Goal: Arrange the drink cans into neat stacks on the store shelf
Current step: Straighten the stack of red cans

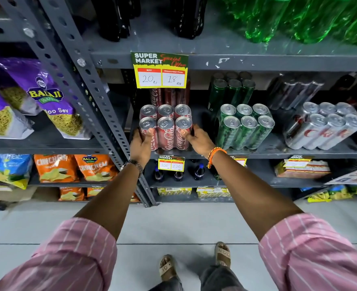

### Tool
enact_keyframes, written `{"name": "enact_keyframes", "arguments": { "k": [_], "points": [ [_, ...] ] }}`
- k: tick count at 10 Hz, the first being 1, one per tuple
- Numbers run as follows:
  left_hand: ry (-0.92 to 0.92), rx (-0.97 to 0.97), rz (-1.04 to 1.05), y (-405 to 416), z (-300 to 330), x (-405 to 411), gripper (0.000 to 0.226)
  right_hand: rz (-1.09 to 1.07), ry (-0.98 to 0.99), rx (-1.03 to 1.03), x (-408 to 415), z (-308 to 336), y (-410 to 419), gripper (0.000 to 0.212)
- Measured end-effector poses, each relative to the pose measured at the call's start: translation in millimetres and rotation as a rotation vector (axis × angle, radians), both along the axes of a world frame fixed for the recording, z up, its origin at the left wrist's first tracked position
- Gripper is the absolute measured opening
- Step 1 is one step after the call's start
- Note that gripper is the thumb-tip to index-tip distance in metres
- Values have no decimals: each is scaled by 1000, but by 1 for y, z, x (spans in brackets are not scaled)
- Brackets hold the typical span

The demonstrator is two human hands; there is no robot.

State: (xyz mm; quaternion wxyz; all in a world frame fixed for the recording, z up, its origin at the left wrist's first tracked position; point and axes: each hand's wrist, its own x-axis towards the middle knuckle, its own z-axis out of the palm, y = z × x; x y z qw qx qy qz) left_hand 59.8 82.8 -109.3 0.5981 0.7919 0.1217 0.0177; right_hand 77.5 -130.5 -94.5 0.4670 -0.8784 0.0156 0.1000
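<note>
A shrink-wrapped pack of red cola cans (166, 128) stands at the left end of the grey metal shelf (278, 153). My left hand (141, 142) grips its left side and my right hand (196, 139) grips its right side, thumbs on the front cans. More red cans (169, 96) stand behind it. To the right stands a pack of green cans (244, 126), with more green cans (230, 91) behind. Further right, a pack of silver cans (324, 128) leans to the right, and behind it stand more silver cans (295, 95).
A yellow price tag (160, 70) hangs from the shelf above the red cans. Dark and green bottles fill the top shelf. Purple snack bags (37, 95) sit in the left bay beyond the upright post (102, 114). Small bottles (178, 173) stand on the shelf below.
</note>
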Motion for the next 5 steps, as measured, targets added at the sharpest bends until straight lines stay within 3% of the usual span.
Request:
{"name": "enact_keyframes", "arguments": {
  "k": [3,5],
  "points": [
    [55,42,-6,-1,10,-8,67,-16,29,-4,-7,5,4,41],
    [-47,302,42,-13,22,-33,61,-40,18,41,-31,26,4,52]
  ]
}}
